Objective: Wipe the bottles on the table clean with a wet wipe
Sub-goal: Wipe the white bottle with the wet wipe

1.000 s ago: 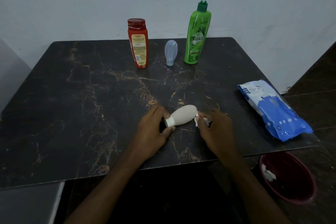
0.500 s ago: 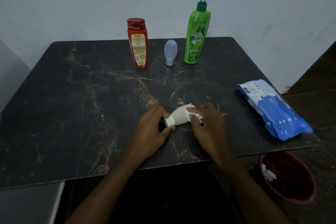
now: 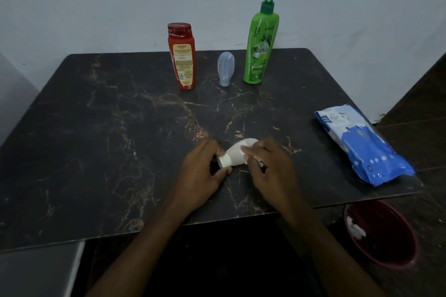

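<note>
Wet wipe (image 3: 244, 151) largely hidden under right hand (image 3: 270, 169)

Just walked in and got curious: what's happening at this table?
A person is cleaning bottles. Their left hand grips the capped end of a white bottle turned on its side, while the right hand presses a wet wipe against its body. A red bottle, a small clear bottle and a green pump bottle stand near the far edge of the table. A blue pack of wipes lies to the right, and a red bin sits on the floor.
</note>
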The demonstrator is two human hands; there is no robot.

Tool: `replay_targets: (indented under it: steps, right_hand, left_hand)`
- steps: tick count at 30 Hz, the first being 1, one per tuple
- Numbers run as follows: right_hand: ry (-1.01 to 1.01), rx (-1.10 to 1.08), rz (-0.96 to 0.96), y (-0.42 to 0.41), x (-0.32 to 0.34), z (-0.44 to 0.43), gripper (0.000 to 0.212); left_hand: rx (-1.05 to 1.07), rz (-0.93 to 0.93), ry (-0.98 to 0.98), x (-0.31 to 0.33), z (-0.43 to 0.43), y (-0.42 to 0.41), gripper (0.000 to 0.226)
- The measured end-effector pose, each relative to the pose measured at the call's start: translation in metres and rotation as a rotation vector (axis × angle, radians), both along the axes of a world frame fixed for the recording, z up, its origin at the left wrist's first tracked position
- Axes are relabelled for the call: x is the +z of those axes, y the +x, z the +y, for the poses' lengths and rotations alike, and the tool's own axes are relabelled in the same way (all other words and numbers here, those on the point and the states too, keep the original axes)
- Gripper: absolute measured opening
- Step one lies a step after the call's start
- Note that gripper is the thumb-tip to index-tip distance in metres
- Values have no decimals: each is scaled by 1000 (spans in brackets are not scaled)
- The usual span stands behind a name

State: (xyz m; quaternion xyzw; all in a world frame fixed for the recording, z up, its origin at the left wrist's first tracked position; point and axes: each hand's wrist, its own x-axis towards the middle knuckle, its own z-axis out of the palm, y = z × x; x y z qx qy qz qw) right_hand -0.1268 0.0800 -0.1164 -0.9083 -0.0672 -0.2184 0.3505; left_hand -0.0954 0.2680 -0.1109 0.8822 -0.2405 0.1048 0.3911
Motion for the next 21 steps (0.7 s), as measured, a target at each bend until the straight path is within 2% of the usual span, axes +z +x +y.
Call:
replay_targets:
  steps: [5, 13, 21]
  right_hand:
    - [103, -234, 78, 18, -1, -7, 20]
    - [25, 73, 0, -5, 7, 22, 24]
    - [121, -142, 14, -1, 6, -16, 26]
  left_hand:
    - [-5, 3, 2, 1, 0, 0, 34]
    - [1, -4, 18, -1, 0, -1, 36]
    - [21, -98, 119, 6, -2, -4, 31]
